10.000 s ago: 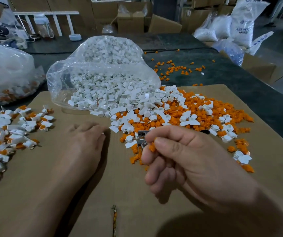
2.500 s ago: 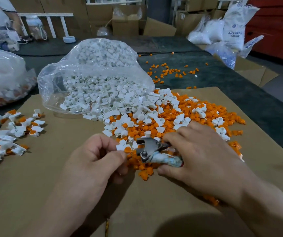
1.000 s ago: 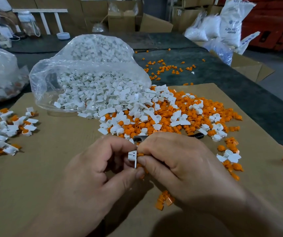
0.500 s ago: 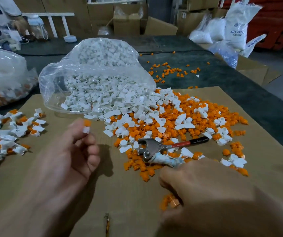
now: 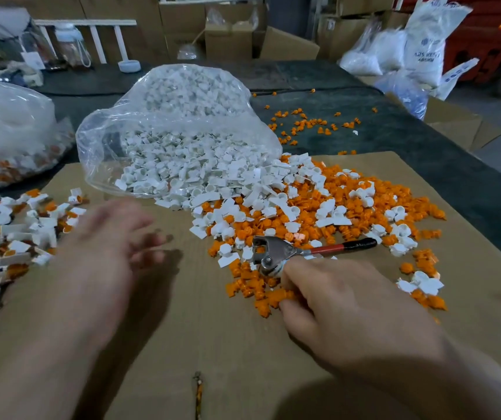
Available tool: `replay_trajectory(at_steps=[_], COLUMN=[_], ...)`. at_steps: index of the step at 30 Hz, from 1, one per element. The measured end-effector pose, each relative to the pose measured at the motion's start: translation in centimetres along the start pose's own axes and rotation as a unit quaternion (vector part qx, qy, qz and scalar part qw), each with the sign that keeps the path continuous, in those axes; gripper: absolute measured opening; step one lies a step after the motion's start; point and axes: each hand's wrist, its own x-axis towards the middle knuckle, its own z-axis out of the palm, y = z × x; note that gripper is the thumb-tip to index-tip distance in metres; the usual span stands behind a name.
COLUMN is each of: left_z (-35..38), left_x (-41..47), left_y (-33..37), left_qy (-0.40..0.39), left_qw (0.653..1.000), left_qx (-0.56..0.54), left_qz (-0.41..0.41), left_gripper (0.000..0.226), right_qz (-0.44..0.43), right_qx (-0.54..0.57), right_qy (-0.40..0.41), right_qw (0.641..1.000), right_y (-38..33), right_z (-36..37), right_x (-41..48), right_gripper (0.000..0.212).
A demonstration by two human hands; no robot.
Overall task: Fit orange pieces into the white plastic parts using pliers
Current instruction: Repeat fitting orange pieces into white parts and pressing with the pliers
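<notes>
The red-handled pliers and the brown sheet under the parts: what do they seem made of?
The red-handled pliers: the grey head looks like bare metal, dully shiny, with a rivet; the handle seems coated in red and black plastic. The brown sheet: matte cardboard, likely, given its centre seam.

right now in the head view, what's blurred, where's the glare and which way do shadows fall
Head view: the left hand is smeared with blur, while the right hand and pliers read sharp; soft glare streaks the clear bag; the left hand's shadow falls to its right on the cardboard; the far white sacks are blurred too.
</notes>
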Motion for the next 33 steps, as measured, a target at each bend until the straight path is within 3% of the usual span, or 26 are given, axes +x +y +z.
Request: replay_trajectory(at_steps=[1, 2, 3, 7, 10, 14, 17, 20, 25, 27, 29, 31, 33], left_z=[0.7, 1.6, 2.4, 3.0, 3.0, 3.0, 2.9, 2.9, 2.8, 2.7, 2.8, 3.0, 3.2], left_x=[-0.8, -1.7, -2.5, -2.3, -2.1, -2.2, -2.5, -2.8, -3.0, -3.1, -3.4, -3.9, -4.3], left_y=[0.2, -0.1, -0.4, -0.6, -0.8, -0.5, -0.4, -0.1, -0.1, -0.1, 0.1, 0.1, 0.4], left_qy=[-0.027, -0.094, -0.149, -0.234, -0.242, -0.230, -0.225, -0.209, -0.172, -0.186, -0.231, -0.275, -0.308], left_qw=[0.984, 0.943, 0.908, 0.827, 0.788, 0.818, 0.833, 0.852, 0.906, 0.950, 0.973, 0.949, 0.918], left_qx=[0.156, 0.271, 0.331, 0.420, 0.459, 0.439, 0.415, 0.400, 0.340, 0.225, 0.029, -0.131, -0.205], left_qz=[0.085, 0.167, 0.211, 0.292, 0.333, 0.291, 0.290, 0.264, 0.184, 0.113, 0.004, -0.085, -0.142], left_gripper=[0.020, 0.030, 0.041, 0.040, 0.031, 0.025, 0.022, 0.018, 0.013, 0.012, 0.026, 0.042, 0.054], right_qz=[0.003, 0.003, 0.003, 0.002, 0.005, 0.028, 0.069, 0.114, 0.088, 0.080, 0.077, 0.080, 0.079], right_qx=[-0.003, -0.004, -0.004, 0.006, 0.021, 0.079, 0.226, 0.467, 0.641, 0.677, 0.694, 0.708, 0.717], right_qy=[0.005, 0.014, 0.026, 0.055, 0.079, 0.113, 0.128, 0.065, 0.007, 0.006, 0.001, -0.010, -0.018], right_qw=[1.000, 1.000, 1.000, 0.998, 0.997, 0.990, 0.963, 0.875, 0.763, 0.731, 0.716, 0.702, 0.692], right_y=[-0.1, -0.1, -0.2, -0.4, -0.4, -0.7, -0.6, -0.5, -0.1, 0.0, 0.2, 0.3, 0.3], right_z=[0.0, 0.0, 0.0, 0.1, 0.1, 0.2, 0.3, 0.0, -0.3, -0.4, -0.4, -0.4, -0.3], right_x=[0.0, 0.0, -0.1, 0.0, 0.0, -0.2, -0.1, 0.2, 0.6, 0.6, 0.6, 0.6, 0.7], right_gripper=[0.015, 0.017, 0.019, 0.019, 0.017, 0.018, 0.013, 0.013, 0.013, 0.021, 0.024, 0.021, 0.017])
